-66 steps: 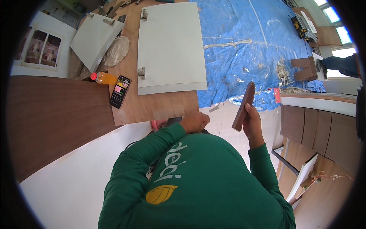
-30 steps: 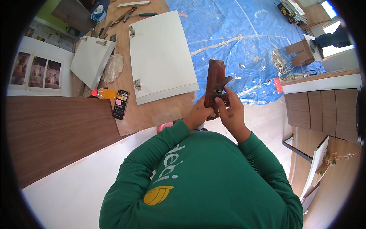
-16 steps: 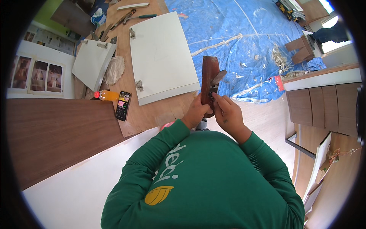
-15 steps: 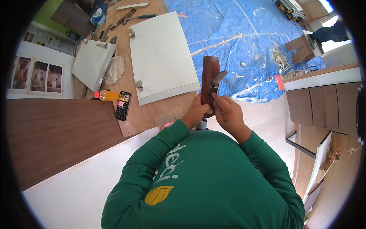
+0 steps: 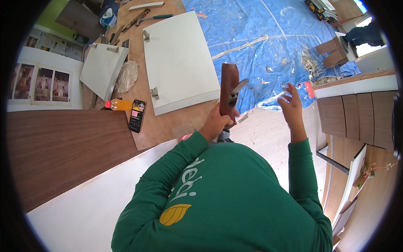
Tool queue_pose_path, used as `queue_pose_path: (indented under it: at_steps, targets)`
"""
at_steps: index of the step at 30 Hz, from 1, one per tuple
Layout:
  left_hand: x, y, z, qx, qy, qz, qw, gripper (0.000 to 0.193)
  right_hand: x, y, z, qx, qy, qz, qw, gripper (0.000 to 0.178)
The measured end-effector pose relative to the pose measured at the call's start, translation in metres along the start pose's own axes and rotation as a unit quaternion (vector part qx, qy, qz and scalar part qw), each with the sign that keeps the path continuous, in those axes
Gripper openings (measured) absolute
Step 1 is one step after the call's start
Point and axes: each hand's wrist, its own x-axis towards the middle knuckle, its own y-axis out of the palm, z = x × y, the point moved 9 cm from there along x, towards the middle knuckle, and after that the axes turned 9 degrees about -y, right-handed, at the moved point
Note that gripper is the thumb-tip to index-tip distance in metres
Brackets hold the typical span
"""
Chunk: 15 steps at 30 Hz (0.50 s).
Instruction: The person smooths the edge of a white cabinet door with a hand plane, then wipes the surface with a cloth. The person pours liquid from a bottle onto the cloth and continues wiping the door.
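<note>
A brown wooden hand plane [image 5: 228,84] stands out in front of me, its metal blade [image 5: 240,86] jutting from the right side. The lower end of the plane is gripped in my left hand [image 5: 218,122], fingers wrapped round it. Away to the right, my right hand [image 5: 291,108] is raised over the floor with its fingers apart and curled a little; I see nothing in it. Left of the plane, a white cabinet door panel [image 5: 180,63] with metal hinges lies on the wooden work table [image 5: 168,126].
A smartphone [image 5: 137,116] and an orange drink bottle [image 5: 119,105] lie on the table's near left. Behind them are a smaller white panel [image 5: 103,69] and hand tools [image 5: 145,19]. Blue sheeting [image 5: 260,50] covers the floor beyond. Brown cabinet fronts [image 5: 357,113] stand at right.
My right hand has let go of the plane's blade area and moved off to the right, its fingers spreading. My left hand keeps its hold, and the plane has shifted slightly left.
</note>
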Motion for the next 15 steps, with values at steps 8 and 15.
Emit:
queue_pose_path:
  at_steps: [8, 15]
  targets:
    - [-0.029, 0.008, -0.061, 0.460, 0.290, -0.221, 0.810, 0.096, -0.032, 0.027, -0.032, 0.041, 0.125, 0.137, 0.982, 0.025]
    - [-0.033, 0.024, -0.071, 0.498, 0.316, -0.232, 0.774, 0.093, -0.088, 0.100, 0.013, 0.252, 0.175, 0.338, 0.890, 0.053]
